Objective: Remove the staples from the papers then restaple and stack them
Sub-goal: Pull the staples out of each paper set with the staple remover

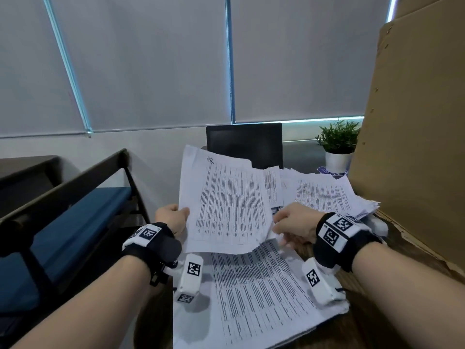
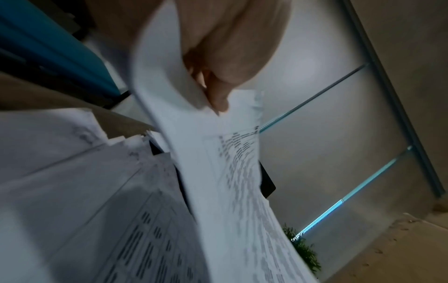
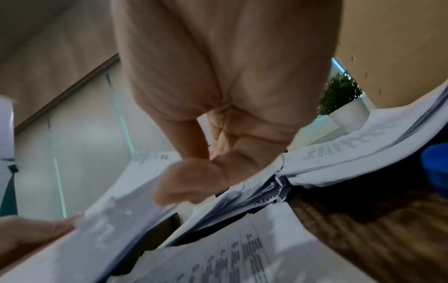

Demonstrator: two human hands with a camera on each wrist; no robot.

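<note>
So the left hand (image 1: 173, 217) is pinching the left edge of a white printed sheaf of papers (image 1: 226, 205), holding it up off the wooden desk (image 1: 377, 323). The right hand (image 1: 294, 222) is at the sheaf's 4 o'clock corner, fingers curled, but I can't tell whether it's gripping. More printed pages are lying below at 6 o'clock (image 1: 256, 298) and piled at 2 o'clock (image 1: 327, 195).

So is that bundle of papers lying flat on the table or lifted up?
Lifted up. The left hand and right hand hold the bundle of papers tilted above the sheets on the table.
</note>
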